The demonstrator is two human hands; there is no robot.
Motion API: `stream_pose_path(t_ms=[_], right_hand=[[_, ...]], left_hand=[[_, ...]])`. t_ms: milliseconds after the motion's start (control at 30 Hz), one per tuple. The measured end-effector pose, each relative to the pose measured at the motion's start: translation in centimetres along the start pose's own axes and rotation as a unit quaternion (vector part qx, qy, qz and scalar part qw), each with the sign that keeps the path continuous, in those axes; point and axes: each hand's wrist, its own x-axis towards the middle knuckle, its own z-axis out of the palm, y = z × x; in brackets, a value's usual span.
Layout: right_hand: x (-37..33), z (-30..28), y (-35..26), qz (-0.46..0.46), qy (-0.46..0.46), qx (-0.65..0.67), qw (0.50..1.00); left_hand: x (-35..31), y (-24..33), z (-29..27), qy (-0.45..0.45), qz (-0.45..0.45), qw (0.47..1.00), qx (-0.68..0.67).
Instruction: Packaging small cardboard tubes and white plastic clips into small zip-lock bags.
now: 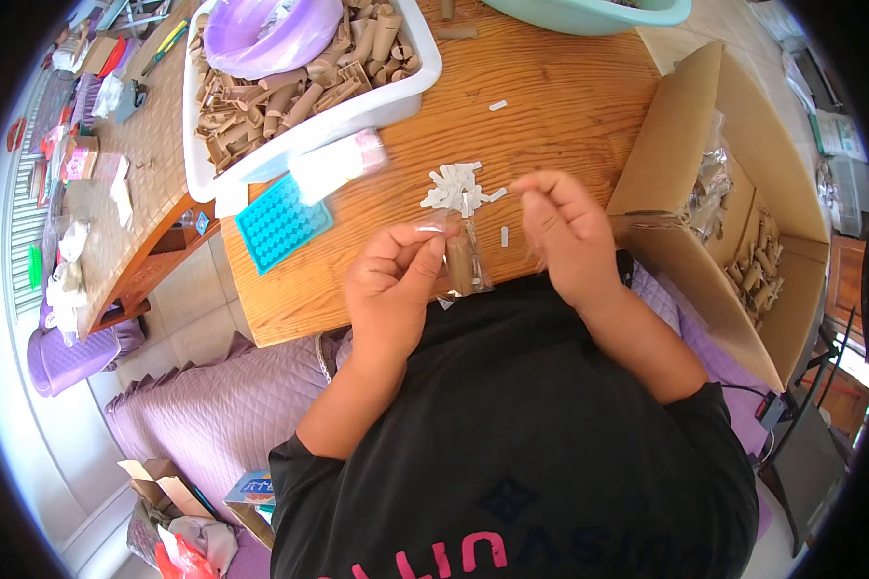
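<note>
My left hand (396,280) is closed in a pinch on the upper edge of a small clear plastic bag (482,261). Inside the bag is a brown tube-like piece (461,265). A small white strip shows at the left fingertips. My right hand (577,236) is raised to the right of the bag, apart from it. Its thumb and index finger come together, and whatever they may hold is too small to make out. Just beyond the bag lies a pile of white strips (449,185) on the wooden table (560,92), with a few loose strips beside it.
A white tub (429,72) of brown pieces stands at the back left, a purple ring-shaped item (232,48) on top. Near it lie a teal mat (282,227) and a white packet (333,172). An open cardboard box (661,183) stands right; a mint basin (598,17) sits behind.
</note>
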Motion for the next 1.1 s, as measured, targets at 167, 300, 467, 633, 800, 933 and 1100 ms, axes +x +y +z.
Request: stream_pose_path(t_ms=[167, 300, 467, 633, 800, 933, 1100], right_hand=[[-0.1, -0.3, 1.1, 0.085, -0.097, -0.122, 0.984], [-0.1, -0.2, 0.6, 0.073, -0.111, -0.186, 0.973], [-0.5, 0.0, 0.4, 0.046, -0.081, -0.159, 0.983], [-0.5, -0.2, 1.4, 0.041, -0.077, -0.074, 0.993], [-0.4, -1.0, 0.4, 0.158, -0.090, -0.022, 0.983], [-0.1, -0.5, -0.3, 0.127, -0.101, -0.040, 0.986], [-0.3, -0.6, 0.1, 0.143, -0.115, -0.083, 0.980]], left_hand=[[-0.2, 0.0, 0.4, -0.031, 0.007, 0.999, 0.004], [-0.3, 0.0, 0.4, -0.042, 0.013, 0.999, -0.019], [-0.2, 0.2, 0.6, -0.053, 0.000, 0.998, -0.028], [-0.1, -0.6, -0.1, -0.050, 0.005, 0.998, -0.026], [0.0, -0.6, -1.1, -0.062, -0.036, 0.995, -0.075], [-0.2, -0.2, 0.0, -0.073, 0.016, 0.997, 0.016], [-0.1, 0.0, 0.7, -0.103, 0.039, 0.991, 0.071]])
